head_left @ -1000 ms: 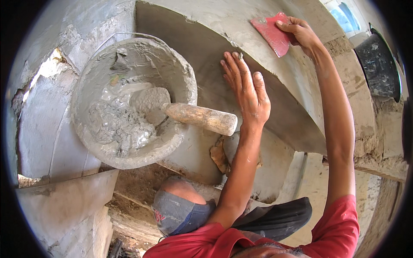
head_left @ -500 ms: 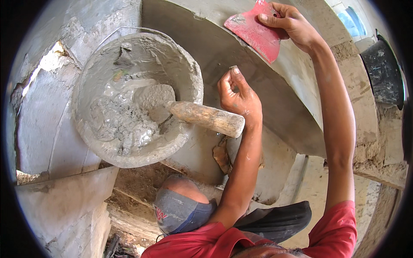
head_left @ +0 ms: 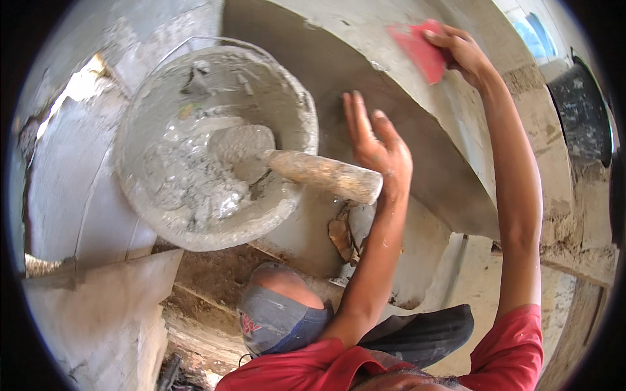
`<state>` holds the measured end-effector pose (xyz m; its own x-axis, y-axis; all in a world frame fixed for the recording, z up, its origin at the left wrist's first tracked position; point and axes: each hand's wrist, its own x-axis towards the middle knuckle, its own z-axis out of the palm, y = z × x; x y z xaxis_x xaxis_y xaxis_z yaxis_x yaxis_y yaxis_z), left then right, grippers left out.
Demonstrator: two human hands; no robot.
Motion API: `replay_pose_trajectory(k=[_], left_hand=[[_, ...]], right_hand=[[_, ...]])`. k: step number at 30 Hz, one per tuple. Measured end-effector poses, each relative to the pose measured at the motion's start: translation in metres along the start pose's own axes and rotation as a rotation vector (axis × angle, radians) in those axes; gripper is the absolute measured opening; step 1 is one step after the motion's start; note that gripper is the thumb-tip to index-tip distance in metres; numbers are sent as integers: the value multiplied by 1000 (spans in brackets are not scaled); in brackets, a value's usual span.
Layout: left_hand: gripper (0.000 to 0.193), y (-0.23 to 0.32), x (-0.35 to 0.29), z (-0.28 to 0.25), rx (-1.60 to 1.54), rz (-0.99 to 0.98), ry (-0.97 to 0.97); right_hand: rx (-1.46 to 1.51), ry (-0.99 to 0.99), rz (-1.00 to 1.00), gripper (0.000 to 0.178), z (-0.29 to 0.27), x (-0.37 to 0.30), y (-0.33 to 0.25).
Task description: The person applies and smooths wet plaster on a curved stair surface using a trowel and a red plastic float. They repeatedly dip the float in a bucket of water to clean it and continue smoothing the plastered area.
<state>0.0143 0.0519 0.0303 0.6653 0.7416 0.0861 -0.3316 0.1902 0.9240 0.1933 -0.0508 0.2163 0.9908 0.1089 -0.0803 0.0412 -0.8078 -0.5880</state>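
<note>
Scraper, red, is being pinched between right hand thumb and fingers at the plastered surface, near its long curved edge; contact unclear. Left hand is hovering near that edge, fingers extended, thumb spread apart. Trowel is resting in the bucket's mortar, handle crossing the rim.

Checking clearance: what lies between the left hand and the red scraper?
In the head view, between the left hand and the red scraper: only a rough edge joining a shaded grey face to a paler face.
</note>
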Motion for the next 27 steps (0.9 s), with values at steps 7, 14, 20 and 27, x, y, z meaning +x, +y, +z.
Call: replay_pose_trajectory(k=[7, 14, 20, 27], left_hand=[[43, 3, -14, -7, -5, -70, 17], [38, -17, -48, -6, 14, -201, 112], [53, -49, -69, 8, -289, -420, 32], [42, -55, -77, 4, -8, -277, -19]], right_hand=[[-2, 304, -535, 30, 40, -82, -102], [-517, -389, -608, 38, 202, -115, -222], [-506, -397, -578, 35, 257, -129, -227], [-41, -518, -445, 27, 237, -157, -207]])
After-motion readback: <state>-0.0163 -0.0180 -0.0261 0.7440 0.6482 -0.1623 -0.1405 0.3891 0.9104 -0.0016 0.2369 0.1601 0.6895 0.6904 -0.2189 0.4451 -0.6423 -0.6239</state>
